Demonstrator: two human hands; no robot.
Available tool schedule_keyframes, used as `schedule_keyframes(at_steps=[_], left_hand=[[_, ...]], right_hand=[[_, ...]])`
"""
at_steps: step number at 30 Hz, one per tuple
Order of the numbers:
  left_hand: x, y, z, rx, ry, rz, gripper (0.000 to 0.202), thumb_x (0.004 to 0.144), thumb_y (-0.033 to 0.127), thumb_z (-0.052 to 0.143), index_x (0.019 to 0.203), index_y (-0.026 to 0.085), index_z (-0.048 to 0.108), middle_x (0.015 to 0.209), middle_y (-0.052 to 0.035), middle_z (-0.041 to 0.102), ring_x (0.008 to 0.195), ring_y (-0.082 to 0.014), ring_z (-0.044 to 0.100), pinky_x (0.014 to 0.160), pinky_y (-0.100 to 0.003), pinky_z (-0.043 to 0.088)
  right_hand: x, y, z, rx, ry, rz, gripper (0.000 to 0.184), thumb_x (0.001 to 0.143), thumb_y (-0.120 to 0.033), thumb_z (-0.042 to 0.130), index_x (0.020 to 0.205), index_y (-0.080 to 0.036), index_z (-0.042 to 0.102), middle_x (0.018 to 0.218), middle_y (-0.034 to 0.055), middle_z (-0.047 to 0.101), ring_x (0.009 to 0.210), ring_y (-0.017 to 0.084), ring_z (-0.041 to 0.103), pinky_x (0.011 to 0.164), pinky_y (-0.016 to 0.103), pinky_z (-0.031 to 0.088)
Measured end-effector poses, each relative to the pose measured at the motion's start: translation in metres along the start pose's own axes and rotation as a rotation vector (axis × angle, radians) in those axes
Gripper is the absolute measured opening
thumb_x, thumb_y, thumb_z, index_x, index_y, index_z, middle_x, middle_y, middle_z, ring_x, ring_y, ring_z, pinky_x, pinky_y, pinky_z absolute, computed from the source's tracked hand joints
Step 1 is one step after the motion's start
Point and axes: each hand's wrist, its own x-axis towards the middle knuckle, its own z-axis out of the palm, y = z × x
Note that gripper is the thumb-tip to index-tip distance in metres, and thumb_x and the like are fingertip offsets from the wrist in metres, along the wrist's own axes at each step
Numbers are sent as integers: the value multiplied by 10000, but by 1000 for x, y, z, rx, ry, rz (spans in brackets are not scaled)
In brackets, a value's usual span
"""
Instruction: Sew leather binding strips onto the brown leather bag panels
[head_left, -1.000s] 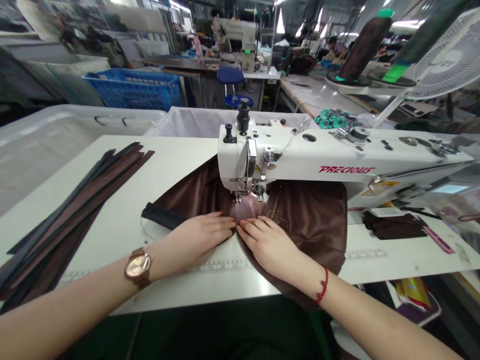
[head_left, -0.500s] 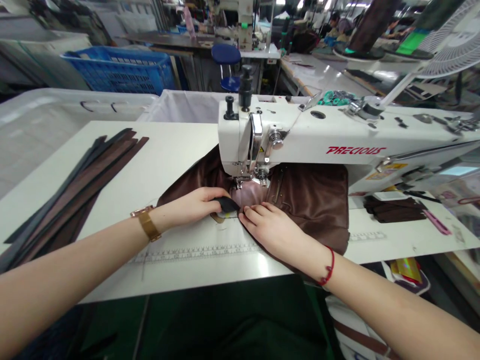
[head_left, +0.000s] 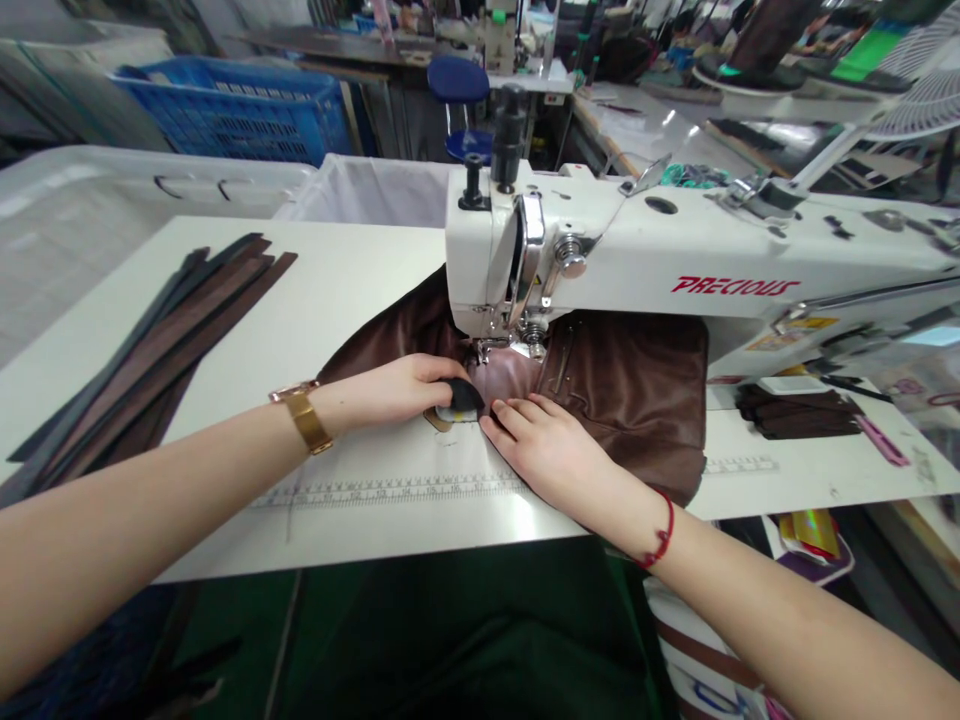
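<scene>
A brown leather-like piece lies under the arm of a white sewing machine and spreads out on both sides of the presser foot. Just in front of the foot, my left hand pinches a dark folded edge of this piece between thumb and fingers. My right hand rests on the front part of the leather, palm down, its fingers stretched toward the foot and slightly spread. The needle tip is too small to make out.
Long dark strips are heaped on the table's left. A printed ruler runs along the front. Short brown strips and a pink tool lie at right. Behind stand a white bin and a blue crate.
My view has tipped down slightly, so the machine and table sit higher in the picture. Both hands stay at about the same place on the leather.
</scene>
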Motion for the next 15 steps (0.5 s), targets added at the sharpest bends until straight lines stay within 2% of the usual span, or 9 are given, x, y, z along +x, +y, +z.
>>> schedule_keyframes(at_steps=[5, 8, 11, 15], left_hand=[[-3, 4, 4, 129, 14, 62, 300, 793, 233, 453, 1004, 182, 660, 951, -12, 699, 875, -183, 633, 819, -284, 490], [-11, 2, 15, 369, 60, 146, 359, 802, 190, 443, 1094, 228, 648, 1064, -2, 701, 956, -189, 642, 901, -314, 486], [-21, -4, 34, 667, 119, 275, 427, 813, 156, 465, 1219, 192, 594, 1214, -59, 660, 1069, -220, 626, 988, -372, 469], [-30, -15, 61, 959, 184, 461, 344, 854, 117, 484, 1178, 108, 600, 1284, -140, 611, 1144, -247, 597, 1064, -428, 425]], right_hand=[[-1, 0, 2, 40, 2, 19, 326, 935, -132, 504, 1257, -97, 542, 1272, 170, 574, 1117, 279, 556, 987, 459, 434], [-3, 0, 4, 91, 33, 39, 310, 938, -135, 507, 1242, -98, 552, 1260, 169, 583, 1122, 268, 557, 1001, 456, 422], [-7, 0, 7, 156, 73, 77, 309, 944, -137, 505, 1248, -131, 559, 1280, 149, 580, 1164, 243, 541, 1045, 444, 388], [-12, 1, 12, 213, 95, 121, 328, 965, -152, 464, 1283, -144, 543, 1341, 119, 551, 1240, 218, 490, 1115, 417, 324]])
